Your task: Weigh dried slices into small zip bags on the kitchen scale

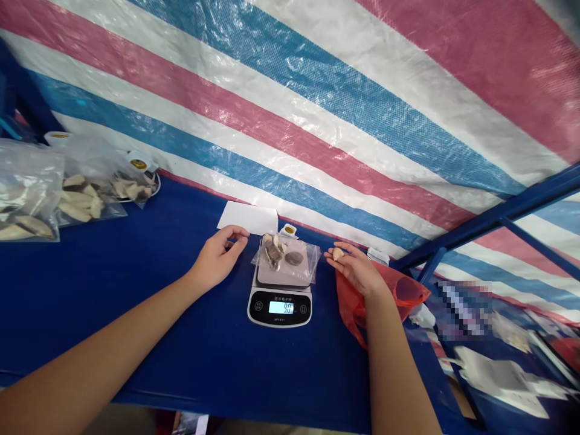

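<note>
A kitchen scale [281, 309] with a lit display reading about 9.0 stands on the blue table. On its platform lies a clear plastic bag [310, 260], with several pale and brown dried pieces [274, 249] and one dark round piece [294, 258] showing in or under the film. My left hand [222, 257] hovers left of the scale, fingers loosely curled, thumb apart from them, nothing visible in it. To the right, my right hand [353, 266] is turned palm up, its fingers closed around a small pale dried piece [338, 254], above a red plastic bag [348, 302].
Clear bags of pale slices [81, 199] lie at the left. White paper [249, 217] and a small labelled white item [289, 230] sit behind the scale. A striped tarp [290, 121] rises at the back; a blue metal frame [475, 223] slants at the right, beside another cluttered surface.
</note>
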### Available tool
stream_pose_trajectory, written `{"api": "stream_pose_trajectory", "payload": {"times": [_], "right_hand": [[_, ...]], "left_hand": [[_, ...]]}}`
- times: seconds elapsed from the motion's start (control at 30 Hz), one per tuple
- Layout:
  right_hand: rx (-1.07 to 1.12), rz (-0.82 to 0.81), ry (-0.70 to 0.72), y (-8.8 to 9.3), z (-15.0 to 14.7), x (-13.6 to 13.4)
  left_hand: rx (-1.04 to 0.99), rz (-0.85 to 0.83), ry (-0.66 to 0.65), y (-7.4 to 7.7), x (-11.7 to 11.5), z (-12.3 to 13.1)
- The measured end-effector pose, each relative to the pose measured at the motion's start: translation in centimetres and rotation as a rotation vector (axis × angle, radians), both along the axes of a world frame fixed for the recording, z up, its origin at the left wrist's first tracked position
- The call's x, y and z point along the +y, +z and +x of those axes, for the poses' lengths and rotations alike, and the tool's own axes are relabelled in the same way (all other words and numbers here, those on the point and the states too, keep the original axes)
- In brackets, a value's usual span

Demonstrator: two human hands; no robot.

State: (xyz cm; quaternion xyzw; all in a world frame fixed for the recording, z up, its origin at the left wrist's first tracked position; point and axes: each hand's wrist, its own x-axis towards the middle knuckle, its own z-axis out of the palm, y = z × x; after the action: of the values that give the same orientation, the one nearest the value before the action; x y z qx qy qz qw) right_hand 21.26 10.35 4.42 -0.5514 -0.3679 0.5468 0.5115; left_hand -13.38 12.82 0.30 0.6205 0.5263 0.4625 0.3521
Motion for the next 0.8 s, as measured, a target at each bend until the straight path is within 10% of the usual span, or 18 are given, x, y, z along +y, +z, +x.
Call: {"api": "stream_pose_trajectory", "payload": {"times": [0.8], "right_hand": [[-0.611, 0.010, 0.162, 2.4, -1.5, -1.1]], "left_hand": [[0.265, 0.269, -0.131, 1.0, -1.8, 0.4]]}}
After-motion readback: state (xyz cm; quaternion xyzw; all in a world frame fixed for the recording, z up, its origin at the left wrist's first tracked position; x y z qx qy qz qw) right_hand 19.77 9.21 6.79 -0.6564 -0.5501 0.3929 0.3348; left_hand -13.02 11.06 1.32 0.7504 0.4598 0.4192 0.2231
